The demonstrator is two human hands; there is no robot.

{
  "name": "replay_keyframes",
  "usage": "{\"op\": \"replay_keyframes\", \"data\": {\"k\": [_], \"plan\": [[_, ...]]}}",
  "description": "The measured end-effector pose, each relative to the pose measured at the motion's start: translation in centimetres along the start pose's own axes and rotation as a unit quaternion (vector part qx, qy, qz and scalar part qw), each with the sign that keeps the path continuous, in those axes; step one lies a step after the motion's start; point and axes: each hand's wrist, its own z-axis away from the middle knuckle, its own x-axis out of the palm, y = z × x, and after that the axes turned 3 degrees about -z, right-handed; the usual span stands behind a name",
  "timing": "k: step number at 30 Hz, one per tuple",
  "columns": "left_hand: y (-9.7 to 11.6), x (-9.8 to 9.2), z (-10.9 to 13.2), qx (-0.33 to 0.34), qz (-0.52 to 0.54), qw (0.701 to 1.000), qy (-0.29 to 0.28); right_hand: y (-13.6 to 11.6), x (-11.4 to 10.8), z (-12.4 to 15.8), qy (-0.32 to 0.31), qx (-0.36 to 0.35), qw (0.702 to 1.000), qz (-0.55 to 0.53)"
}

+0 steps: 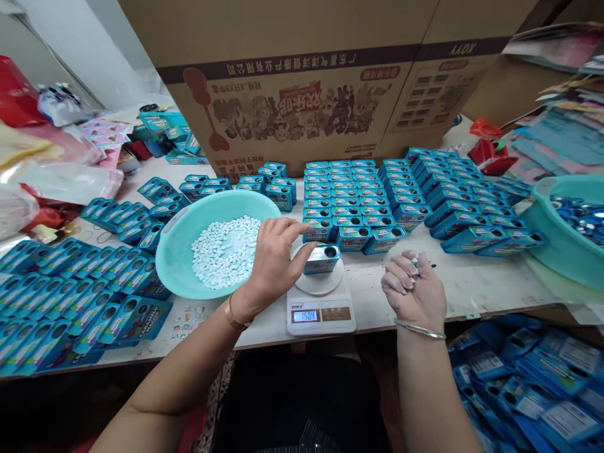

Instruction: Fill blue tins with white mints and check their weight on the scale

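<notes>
A small blue box [321, 259] with a round hole in its top stands on a white digital scale [334, 318], whose display reads about 150.4. My left hand [282, 255] is at the box's left side, thumb and fingers apart, with the thumb near the box's top. Beyond its wrist lies a turquoise basin [174, 220] holding many small white tablets [224, 251]. To the right of the scale my right hand [411, 283] is curled palm up, its powdery fingers closed round a few white tablets [415, 264].
Rows of blue boxes [346, 204] stand behind the scale, with more boxes [108, 289] at the left. A large cardboard carton [302, 75] rises behind. At the right are a basin of blue caps [538, 220] and, lower down, a heap of blue boxes [542, 377].
</notes>
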Motion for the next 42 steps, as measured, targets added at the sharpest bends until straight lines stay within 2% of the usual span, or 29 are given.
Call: {"op": "replay_keyframes", "data": {"k": [6, 9, 12, 15, 18, 20, 23, 28, 32, 37, 42], "plan": [[-0.3, 0.6, 0.1, 0.007, 0.000, 1.000, -0.013, -1.0, -2.7, 1.4, 0.006, -0.018, 0.999, -0.029], [-0.3, 1.3, 0.1, 0.017, 0.001, 0.999, -0.037, -0.8, -2.4, 1.1, 0.005, -0.022, 0.999, -0.024], [-0.3, 2.3, 0.1, 0.038, 0.003, 0.997, -0.073, -0.1, -0.2, 0.0, 0.000, -0.011, 1.000, -0.010], [-0.3, 3.6, 0.1, 0.042, 0.015, 0.993, -0.113, 1.4, 3.4, -1.4, -0.001, -0.002, 1.000, 0.002], [-0.5, 4.9, 0.2, 0.024, 0.036, 0.991, -0.123, 3.4, 6.7, -2.8, 0.012, -0.020, 0.999, 0.028], [-0.5, 5.6, 0.2, 0.016, 0.055, 0.991, -0.119, 4.7, 8.0, -3.6, 0.021, -0.043, 0.998, 0.052], [-0.5, 6.2, 0.2, 0.002, 0.086, 0.990, -0.114, 6.2, 8.7, -4.3, 0.030, -0.073, 0.992, 0.094], [-0.4, 6.5, 0.2, -0.020, 0.110, 0.988, -0.107, 7.4, 8.5, -4.7, 0.016, -0.106, 0.984, 0.146], [-0.4, 6.6, 0.2, -0.027, 0.117, 0.986, -0.112, 7.0, 8.3, -4.9, 0.021, -0.090, 0.989, 0.115], [-0.5, 6.2, 0.4, -0.025, 0.125, 0.985, -0.119, 3.9, 7.2, -4.6, -0.006, -0.035, 0.999, 0.033], [-0.7, 4.0, 0.7, -0.002, 0.119, 0.987, -0.107, -0.1, 3.1, -1.7, -0.025, -0.047, 0.999, -0.003]]}}
